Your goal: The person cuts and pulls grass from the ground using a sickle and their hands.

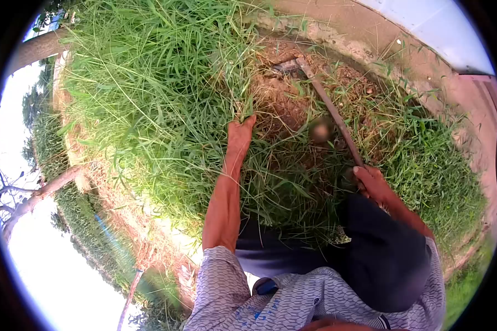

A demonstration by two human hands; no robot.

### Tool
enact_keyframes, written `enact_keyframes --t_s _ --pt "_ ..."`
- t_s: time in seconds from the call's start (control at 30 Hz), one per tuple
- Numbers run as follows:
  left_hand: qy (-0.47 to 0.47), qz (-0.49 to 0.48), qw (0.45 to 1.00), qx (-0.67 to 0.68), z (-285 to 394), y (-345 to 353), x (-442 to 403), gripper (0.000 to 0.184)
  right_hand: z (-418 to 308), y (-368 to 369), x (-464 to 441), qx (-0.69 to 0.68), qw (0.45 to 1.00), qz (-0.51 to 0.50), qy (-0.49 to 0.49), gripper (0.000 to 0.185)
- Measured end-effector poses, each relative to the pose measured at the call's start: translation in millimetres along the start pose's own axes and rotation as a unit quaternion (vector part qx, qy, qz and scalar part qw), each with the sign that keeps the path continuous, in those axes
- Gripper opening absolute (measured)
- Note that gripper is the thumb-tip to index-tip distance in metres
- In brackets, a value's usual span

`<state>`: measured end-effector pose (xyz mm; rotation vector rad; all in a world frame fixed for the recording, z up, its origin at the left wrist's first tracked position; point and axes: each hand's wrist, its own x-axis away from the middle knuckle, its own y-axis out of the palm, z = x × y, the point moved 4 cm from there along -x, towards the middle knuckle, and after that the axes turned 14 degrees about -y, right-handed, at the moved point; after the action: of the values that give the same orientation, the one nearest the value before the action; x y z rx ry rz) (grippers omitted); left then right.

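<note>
My left hand (241, 131) is closed around a bunch of tall green grass (236, 107), its fingers partly buried in the blades. My right hand (371, 182) grips the lower end of a hoe's wooden handle (332, 110). The handle slants up and leftward to the hoe's dull metal blade (286, 66), which rests on a patch of bare brown soil (279, 99) strewn with dry stalks. Loose grass partly covers the blade. Between my hands, a small round patch is too blurred to make out.
Dense grass (149, 77) fills the left and upper left. A low earthen wall edge (348, 41) runs along the upper right, with a pale panel (431, 25) beyond. My dark-trousered knee (386, 254) is bent below my right hand. Tree trunks (47, 190) stand at far left.
</note>
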<state>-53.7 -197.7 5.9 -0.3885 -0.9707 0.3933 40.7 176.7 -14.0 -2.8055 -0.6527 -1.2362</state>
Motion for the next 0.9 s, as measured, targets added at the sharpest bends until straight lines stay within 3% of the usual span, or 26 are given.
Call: enact_keyframes --t_s 0.1,0.17,0.23,0.3,0.37,0.47,0.57,0.63,0.7,0.73,0.83,0.9 --pt "0.028 -0.040 0.998 0.028 -3.4 0.5 -12.2 0.032 -24.7 11.8 -9.0 0.073 0.997 0.026 -0.025 0.039" --pt "0.036 -0.002 0.999 0.035 -22.2 -2.1 -24.4 0.035 -17.5 13.1 -12.8 0.128 0.991 0.021 -0.034 0.040" --pt "0.018 -0.012 0.998 -0.052 -27.6 -5.1 -7.0 0.037 11.0 12.6 -7.6 0.226 0.968 -0.019 -0.105 0.040" --pt "0.008 0.004 0.999 -0.035 -55.0 -12.1 15.9 0.035 21.9 -8.2 23.9 0.249 0.967 0.012 -0.054 0.039" --pt "0.074 0.065 0.984 -0.148 -81.5 -32.7 38.9 0.034 50.6 -24.4 49.2 0.224 0.973 0.009 -0.057 0.040" --pt "0.002 0.020 0.993 -0.114 -58.4 -41.4 58.3 0.031 38.5 -31.6 49.4 0.151 0.987 0.024 -0.045 0.041" --pt "0.026 -0.038 0.996 -0.081 -21.2 -60.7 65.6 0.029 -9.1 -17.6 45.0 0.073 0.996 0.048 -0.018 0.040" --pt "0.044 -0.050 0.994 -0.090 -30.8 -60.7 71.9 0.028 -16.8 -19.4 35.0 0.049 0.996 0.074 -0.011 0.039" --pt "0.011 -0.002 0.999 0.053 -47.7 -56.7 81.7 0.027 -10.0 -27.2 30.6 0.149 0.986 0.076 0.021 0.039" --pt "-0.007 0.026 0.991 0.131 -53.4 -56.6 81.8 0.027 -5.4 -28.5 25.6 0.223 0.970 0.074 -0.056 0.041" --pt "-0.051 0.027 0.993 0.107 -52.6 -64.1 67.5 0.027 -5.4 -8.7 20.9 0.273 0.953 0.074 -0.109 0.042" --pt "-0.033 0.032 0.993 0.111 -40.1 -64.6 57.3 0.025 0.6 -0.6 3.7 0.309 0.946 0.062 -0.071 0.043"
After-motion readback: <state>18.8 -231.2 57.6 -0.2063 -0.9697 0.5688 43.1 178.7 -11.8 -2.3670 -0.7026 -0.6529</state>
